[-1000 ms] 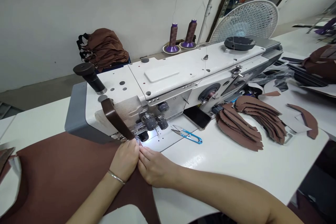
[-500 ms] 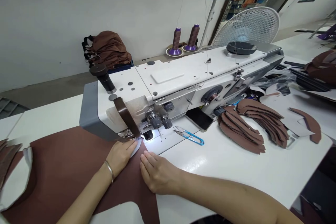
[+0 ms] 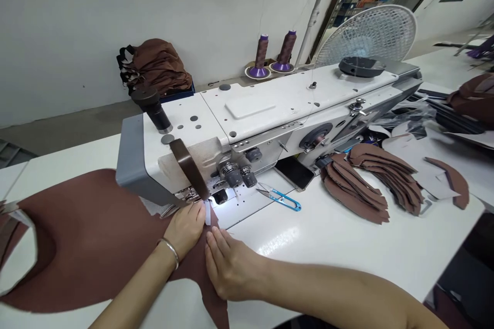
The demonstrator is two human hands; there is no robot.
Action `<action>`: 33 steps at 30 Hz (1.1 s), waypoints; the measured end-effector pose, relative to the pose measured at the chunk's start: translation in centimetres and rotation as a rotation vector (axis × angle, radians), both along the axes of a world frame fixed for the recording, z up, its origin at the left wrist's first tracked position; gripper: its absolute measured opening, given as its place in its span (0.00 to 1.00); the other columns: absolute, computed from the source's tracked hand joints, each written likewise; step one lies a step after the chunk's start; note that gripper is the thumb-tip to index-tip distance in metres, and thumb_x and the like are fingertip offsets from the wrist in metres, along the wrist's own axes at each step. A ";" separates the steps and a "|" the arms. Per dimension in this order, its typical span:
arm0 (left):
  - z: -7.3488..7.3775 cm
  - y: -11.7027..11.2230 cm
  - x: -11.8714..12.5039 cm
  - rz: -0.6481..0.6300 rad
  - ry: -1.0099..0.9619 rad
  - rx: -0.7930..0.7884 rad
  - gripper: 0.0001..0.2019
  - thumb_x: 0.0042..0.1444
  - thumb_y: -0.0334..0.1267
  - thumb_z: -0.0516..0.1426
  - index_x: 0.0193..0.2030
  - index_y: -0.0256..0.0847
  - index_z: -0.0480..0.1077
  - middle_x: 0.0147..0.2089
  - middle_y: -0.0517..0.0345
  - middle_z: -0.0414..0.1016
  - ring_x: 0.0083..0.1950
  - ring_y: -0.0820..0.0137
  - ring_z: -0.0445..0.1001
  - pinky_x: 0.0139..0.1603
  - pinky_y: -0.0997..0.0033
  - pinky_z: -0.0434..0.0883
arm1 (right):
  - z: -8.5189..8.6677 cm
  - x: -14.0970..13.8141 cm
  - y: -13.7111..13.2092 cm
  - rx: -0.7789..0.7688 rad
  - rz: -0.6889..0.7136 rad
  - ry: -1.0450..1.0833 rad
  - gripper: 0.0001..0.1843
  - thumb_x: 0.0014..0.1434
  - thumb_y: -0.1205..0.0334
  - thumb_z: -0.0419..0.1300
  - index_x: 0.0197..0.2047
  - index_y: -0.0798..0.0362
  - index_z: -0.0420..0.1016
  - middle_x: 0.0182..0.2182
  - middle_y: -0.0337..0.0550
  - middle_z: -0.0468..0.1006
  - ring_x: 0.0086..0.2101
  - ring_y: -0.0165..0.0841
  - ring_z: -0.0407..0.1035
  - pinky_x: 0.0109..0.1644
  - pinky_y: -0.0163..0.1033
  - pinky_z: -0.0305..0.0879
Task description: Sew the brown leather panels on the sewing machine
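**A:** How'll we find the brown leather-like sheet [image 3: 81, 236] to handle, & where's it at?

**B:** Looks soft, floppy, fairly light, prob. a bit grippy. It's on the white worktop [image 3: 339, 247], edge up by the sewing machine's presser foot [image 3: 190, 196]. We'd take hold close to the foot, flat, not by the loose far end.

**A:** Our fingers?

**B:** L hand [image 3: 185, 230]: fingers together at the sheet's edge, can't tell if they're pinching. R hand [image 3: 231, 270]: fingers flat on the sheet, slightly apart.

**A:** Count?

**B:** 1 sheet, 2 thread cones [image 3: 261, 54], 2 stacks of cut brown pieces [image 3: 353, 190], 1 loose curved piece [image 3: 450, 180], 1 pr blue thread snips [image 3: 280, 199], 1 phone [image 3: 294, 172].
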State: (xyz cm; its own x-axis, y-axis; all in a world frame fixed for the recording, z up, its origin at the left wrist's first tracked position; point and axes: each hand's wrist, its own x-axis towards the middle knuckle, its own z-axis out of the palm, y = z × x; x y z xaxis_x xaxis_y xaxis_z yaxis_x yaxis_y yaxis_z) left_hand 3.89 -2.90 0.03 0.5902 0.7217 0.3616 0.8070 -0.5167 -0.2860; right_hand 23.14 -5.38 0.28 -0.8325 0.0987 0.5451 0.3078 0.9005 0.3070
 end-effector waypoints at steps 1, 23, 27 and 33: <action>-0.2 0.0 -0.1 0.002 -0.007 -0.007 0.13 0.59 0.23 0.45 0.41 0.31 0.70 0.38 0.45 0.73 0.35 0.65 0.71 0.35 0.66 0.72 | 0.1 0.0 -0.2 -0.001 -0.001 -0.005 0.16 0.57 0.73 0.50 0.43 0.74 0.73 0.41 0.70 0.77 0.43 0.54 0.75 0.42 0.55 0.75; 3.5 1.6 0.8 0.343 0.183 -0.738 0.17 0.61 0.26 0.44 0.49 0.32 0.71 0.43 0.39 0.76 0.41 0.55 0.77 0.39 0.56 0.74 | -0.6 -2.7 1.5 0.009 -0.019 -0.072 0.18 0.58 0.71 0.50 0.45 0.76 0.72 0.42 0.71 0.77 0.43 0.54 0.74 0.45 0.59 0.71; 3.3 2.0 0.2 0.340 0.187 -0.723 0.17 0.61 0.26 0.44 0.47 0.31 0.71 0.43 0.37 0.76 0.40 0.56 0.77 0.39 0.57 0.74 | -0.6 -3.2 1.8 -0.007 -0.035 -0.059 0.17 0.58 0.72 0.49 0.45 0.76 0.72 0.42 0.72 0.76 0.42 0.54 0.74 0.44 0.59 0.71; 1.5 2.8 -1.7 0.355 0.086 -0.675 0.13 0.60 0.30 0.48 0.46 0.35 0.72 0.38 0.42 0.77 0.34 0.61 0.77 0.38 0.62 0.73 | -0.7 -3.7 2.4 -0.038 -0.039 -0.051 0.18 0.59 0.72 0.47 0.45 0.76 0.71 0.43 0.73 0.75 0.44 0.54 0.74 0.46 0.60 0.71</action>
